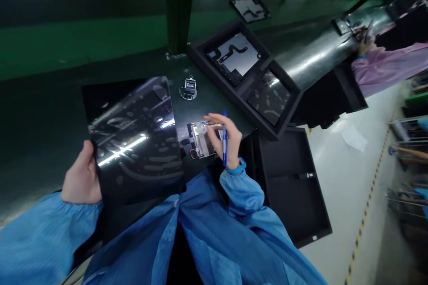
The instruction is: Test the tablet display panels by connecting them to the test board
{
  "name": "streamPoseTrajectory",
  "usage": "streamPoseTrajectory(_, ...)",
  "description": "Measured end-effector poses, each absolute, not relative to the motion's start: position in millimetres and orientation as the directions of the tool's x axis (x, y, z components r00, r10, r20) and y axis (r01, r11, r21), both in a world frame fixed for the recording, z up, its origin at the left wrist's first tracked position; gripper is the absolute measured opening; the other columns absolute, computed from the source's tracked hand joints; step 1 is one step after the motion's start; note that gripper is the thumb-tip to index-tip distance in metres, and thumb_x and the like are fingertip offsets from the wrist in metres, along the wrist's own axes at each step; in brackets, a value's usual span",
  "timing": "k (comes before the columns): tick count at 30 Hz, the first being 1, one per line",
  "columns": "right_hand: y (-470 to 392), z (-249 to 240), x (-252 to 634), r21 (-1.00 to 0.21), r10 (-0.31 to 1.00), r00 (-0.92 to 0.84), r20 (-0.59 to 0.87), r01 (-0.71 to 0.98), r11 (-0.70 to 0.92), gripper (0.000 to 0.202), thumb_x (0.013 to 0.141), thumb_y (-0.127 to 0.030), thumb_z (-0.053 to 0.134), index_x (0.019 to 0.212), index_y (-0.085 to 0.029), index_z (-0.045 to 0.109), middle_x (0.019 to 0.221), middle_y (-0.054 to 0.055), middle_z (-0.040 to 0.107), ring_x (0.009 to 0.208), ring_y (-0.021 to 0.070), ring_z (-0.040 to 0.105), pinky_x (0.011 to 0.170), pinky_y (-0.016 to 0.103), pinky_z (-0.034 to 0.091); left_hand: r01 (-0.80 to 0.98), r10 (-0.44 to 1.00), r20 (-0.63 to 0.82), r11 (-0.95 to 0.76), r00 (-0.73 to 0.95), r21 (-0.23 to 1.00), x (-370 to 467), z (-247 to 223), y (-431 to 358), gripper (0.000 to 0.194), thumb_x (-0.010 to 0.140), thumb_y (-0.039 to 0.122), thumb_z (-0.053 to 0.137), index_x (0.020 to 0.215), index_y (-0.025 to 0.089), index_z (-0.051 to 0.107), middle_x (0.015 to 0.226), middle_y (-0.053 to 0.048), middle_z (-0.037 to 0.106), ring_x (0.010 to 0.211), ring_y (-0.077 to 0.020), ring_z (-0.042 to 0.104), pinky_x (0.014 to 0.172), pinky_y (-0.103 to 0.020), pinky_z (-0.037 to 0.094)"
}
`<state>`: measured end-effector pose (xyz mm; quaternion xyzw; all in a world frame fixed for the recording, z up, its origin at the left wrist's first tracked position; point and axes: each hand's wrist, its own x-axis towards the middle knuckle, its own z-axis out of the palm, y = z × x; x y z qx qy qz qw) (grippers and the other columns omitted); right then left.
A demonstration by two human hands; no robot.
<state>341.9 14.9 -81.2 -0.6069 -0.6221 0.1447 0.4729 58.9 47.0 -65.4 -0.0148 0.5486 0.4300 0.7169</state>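
My left hand (83, 176) grips the left edge of a large glossy black screen panel (133, 142), thumb on top and the other fingers hidden underneath. Wrinkled clear film with bubbles covers much of its face. A blue pen (225, 142) is tucked in my right hand (227, 136), lying across the fingers. That hand hovers at, or touches, a small circuit board (202, 140) beside the panel's right edge; contact is unclear. Red wire and a dark flat strip show at the board's left side. Behind it stands a metal tally counter (190, 88).
A black foam tray (230, 91) holds two screen panels in its compartments. Another panel (250, 9) lies behind it. Right of my lap sits a black divided tray (294, 187). A co-worker's pink sleeve (388, 67) reaches over the bench farther right.
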Motion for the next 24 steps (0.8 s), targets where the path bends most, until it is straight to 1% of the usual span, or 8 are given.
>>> streamPoseTrajectory(2, 16, -95, 369, -0.555, 0.812, 0.186, 0.553, 0.809, 0.193, 0.013, 0.095, -0.022, 0.058, 0.101, -0.024, 0.069, 0.093, 0.004, 0.076, 0.082, 0.0182, 0.068, 0.078, 0.034, 0.061, -0.64, 0.58, -0.814, 0.64, 0.039, 0.425, 55, -69, 48, 0.064, 0.095, 0.053, 0.051, 0.154, 0.031, 0.042, 0.128, -0.005, 0.072, 0.138, -0.0352, 0.051, 0.111, -0.058, 0.047)
streamPoseTrajectory(3, 17, -101, 378, -0.476, 0.796, 0.151, 0.587, 0.859, 0.188, 0.013, 0.094, -0.019, 0.057, 0.095, -0.024, 0.069, 0.088, 0.003, 0.075, 0.079, 0.0181, 0.066, 0.077, 0.034, 0.06, -0.645, 0.565, -0.824, 0.645, 0.041, 0.41, 54, -70, 49, 0.065, 0.094, 0.054, 0.051, 0.155, 0.032, 0.041, 0.127, -0.005, 0.072, 0.137, -0.0354, 0.051, 0.111, -0.059, 0.047)
streamPoseTrajectory(5, 19, -110, 387, -0.401, 0.805, 0.073, 0.588, 0.891, 0.212, 0.016, 0.095, -0.015, 0.054, 0.092, -0.024, 0.067, 0.086, 0.003, 0.075, 0.079, 0.0179, 0.064, 0.076, 0.033, 0.057, -0.654, 0.531, -0.846, 0.653, 0.037, 0.382, 53, -69, 51, 0.065, 0.095, 0.055, 0.049, 0.155, 0.033, 0.04, 0.127, -0.004, 0.073, 0.137, -0.0356, 0.052, 0.111, -0.059, 0.047)
streamPoseTrajectory(9, 19, -113, 386, -0.411, 0.86, -0.009, 0.51, 0.876, 0.253, 0.017, 0.099, -0.016, 0.051, 0.092, -0.024, 0.064, 0.092, 0.003, 0.074, 0.087, 0.0179, 0.062, 0.078, 0.031, 0.054, -0.661, 0.519, -0.854, 0.655, 0.043, 0.365, 55, -65, 52, 0.061, 0.099, 0.053, 0.039, 0.158, 0.037, 0.033, 0.127, -0.002, 0.072, 0.135, -0.034, 0.054, 0.11, -0.058, 0.048)
streamPoseTrajectory(12, 18, -110, 385, -0.413, 0.885, -0.069, 0.46, 0.866, 0.282, 0.02, 0.101, -0.017, 0.047, 0.087, -0.023, 0.061, 0.093, 0.004, 0.073, 0.09, 0.0179, 0.061, 0.08, 0.03, 0.053, -0.639, 0.586, -0.806, 0.651, 0.08, 0.41, 56, -66, 50, 0.061, 0.101, 0.05, 0.031, 0.16, 0.035, 0.027, 0.129, -0.002, 0.071, 0.134, -0.0329, 0.055, 0.109, -0.057, 0.049)
streamPoseTrajectory(18, 18, -109, 386, -0.43, 0.9, -0.031, 0.435, 0.871, 0.238, 0.023, 0.102, -0.022, 0.045, 0.085, -0.024, 0.061, 0.093, 0.005, 0.074, 0.092, 0.0187, 0.063, 0.082, 0.032, 0.053, -0.566, 0.665, -0.737, 0.657, 0.122, 0.499, 53, -76, 43, 0.07, 0.093, 0.055, 0.051, 0.157, 0.032, 0.036, 0.128, -0.005, 0.072, 0.136, -0.0364, 0.053, 0.11, -0.054, 0.05)
streamPoseTrajectory(21, 18, -110, 384, -0.453, 0.873, -0.007, 0.488, 0.853, 0.26, 0.02, 0.101, -0.022, 0.047, 0.085, -0.024, 0.06, 0.093, 0.006, 0.074, 0.09, 0.0187, 0.064, 0.081, 0.032, 0.054, -0.55, 0.695, -0.707, 0.645, 0.131, 0.531, 53, -76, 43, 0.067, 0.093, 0.055, 0.05, 0.156, 0.033, 0.039, 0.127, -0.004, 0.072, 0.136, -0.0361, 0.053, 0.11, -0.054, 0.05)
streamPoseTrajectory(24, 18, -112, 384, -0.461, 0.868, -0.002, 0.497, 0.847, 0.266, 0.019, 0.099, -0.019, 0.049, 0.083, -0.024, 0.057, 0.094, 0.006, 0.075, 0.089, 0.0185, 0.064, 0.081, 0.032, 0.054, -0.593, 0.647, -0.757, 0.647, 0.095, 0.479, 57, -71, 44, 0.065, 0.095, 0.054, 0.047, 0.156, 0.032, 0.04, 0.126, -0.005, 0.073, 0.135, -0.0363, 0.054, 0.11, -0.055, 0.049)
